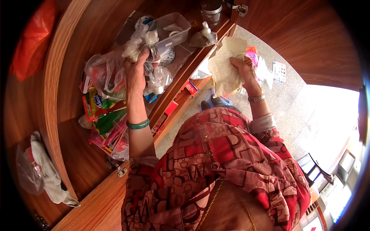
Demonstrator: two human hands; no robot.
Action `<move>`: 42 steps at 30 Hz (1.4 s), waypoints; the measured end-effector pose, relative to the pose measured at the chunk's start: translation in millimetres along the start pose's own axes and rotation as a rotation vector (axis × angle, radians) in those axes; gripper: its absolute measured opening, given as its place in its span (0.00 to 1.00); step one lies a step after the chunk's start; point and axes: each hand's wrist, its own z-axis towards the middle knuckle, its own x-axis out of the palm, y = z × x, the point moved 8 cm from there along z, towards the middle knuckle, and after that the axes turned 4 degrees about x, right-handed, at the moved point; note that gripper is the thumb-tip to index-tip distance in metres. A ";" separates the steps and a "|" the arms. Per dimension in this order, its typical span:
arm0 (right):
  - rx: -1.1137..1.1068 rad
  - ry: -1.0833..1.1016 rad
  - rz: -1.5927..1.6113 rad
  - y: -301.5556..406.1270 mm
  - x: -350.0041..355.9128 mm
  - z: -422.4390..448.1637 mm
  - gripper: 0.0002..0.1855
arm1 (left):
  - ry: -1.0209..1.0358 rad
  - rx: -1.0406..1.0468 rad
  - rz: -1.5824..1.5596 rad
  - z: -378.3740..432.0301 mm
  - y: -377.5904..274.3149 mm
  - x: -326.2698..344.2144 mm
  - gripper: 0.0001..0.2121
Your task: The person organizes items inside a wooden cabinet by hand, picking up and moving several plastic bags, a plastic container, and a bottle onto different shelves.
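Note:
My left hand grips a cluster of small knotted clear plastic bags inside an open wooden cabinet. Some of the bags hold dark contents, others pale. My right hand holds a crumpled, cream-coloured checked cloth or paper sheet outside the cabinet's edge. Beyond the bags stands a clear plastic container with a roll of tape inside. Between my hands, a knotted bag of dark contents sits on the shelf near a lidded jar.
Clear plastic bags and colourful packets lie on the shelf at the left. A pale cloth and a red bag are farther left. An open cabinet door spans the upper right. Below is an open drawer or lower shelf.

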 end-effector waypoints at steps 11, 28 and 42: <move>-0.002 -0.013 -0.043 -20.6 -29.9 -0.4 0.09 | -0.133 0.373 0.405 -10.7 -13.0 -5.8 0.15; -1.003 0.032 -0.997 52.7 154.4 19.4 0.17 | -0.145 0.620 0.489 -91.1 -105.8 -29.7 0.07; -0.983 0.559 -1.345 59.6 226.1 -56.5 0.21 | -0.055 0.645 0.729 -86.6 -67.3 -18.8 0.09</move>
